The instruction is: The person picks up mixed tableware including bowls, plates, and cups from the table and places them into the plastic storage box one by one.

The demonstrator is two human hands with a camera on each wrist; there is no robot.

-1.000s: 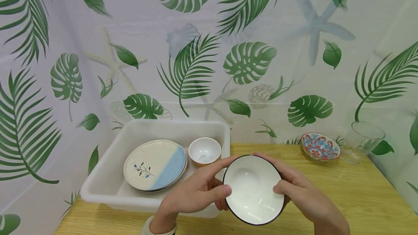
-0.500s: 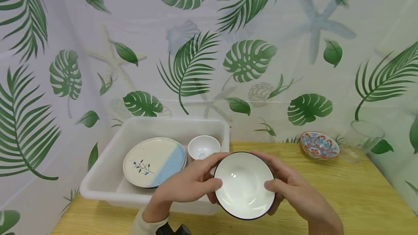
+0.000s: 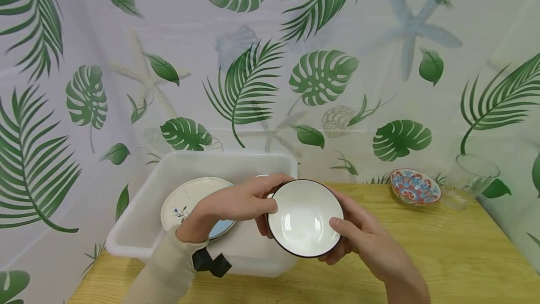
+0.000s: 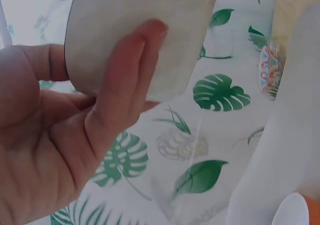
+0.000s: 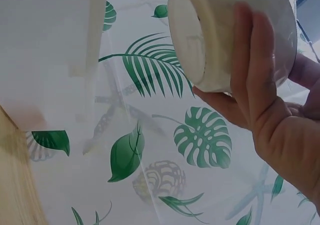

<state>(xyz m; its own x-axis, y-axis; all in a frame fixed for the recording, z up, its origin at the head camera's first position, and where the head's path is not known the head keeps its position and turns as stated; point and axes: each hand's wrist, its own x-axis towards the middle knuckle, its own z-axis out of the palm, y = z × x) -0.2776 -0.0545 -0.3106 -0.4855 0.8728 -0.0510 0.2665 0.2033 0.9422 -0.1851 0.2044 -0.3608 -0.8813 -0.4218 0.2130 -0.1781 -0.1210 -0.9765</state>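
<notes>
A white bowl (image 3: 305, 229) with a dark rim is held up between both hands, its hollow side tipped toward the head camera. My left hand (image 3: 240, 203) grips its left side, thumb on the inner rim and fingers behind. On the opposite side my right hand (image 3: 364, 233) holds it the same way, thumb over the rim. Both wrist views show fingers spread along the outer wall of the bowl (image 4: 120, 15); the right wrist view also shows its foot ring (image 5: 197, 40). Behind the left hand, a plate (image 3: 185, 196) with a blue flower sprig lies partly hidden.
A white plastic tub (image 3: 131, 215) stands on the wooden table (image 3: 422, 247) at left, holding the plate and a small bowl (image 5: 310, 208)-free corner mostly covered by the hand. At the back right are a red-and-blue patterned bowl (image 3: 415, 186) and a clear glass (image 3: 470, 179).
Both hands have carried the bowl left and upward, toward the tub. The left forearm now covers part of the plate and the hand hides most of the small bowl in the tub.
</notes>
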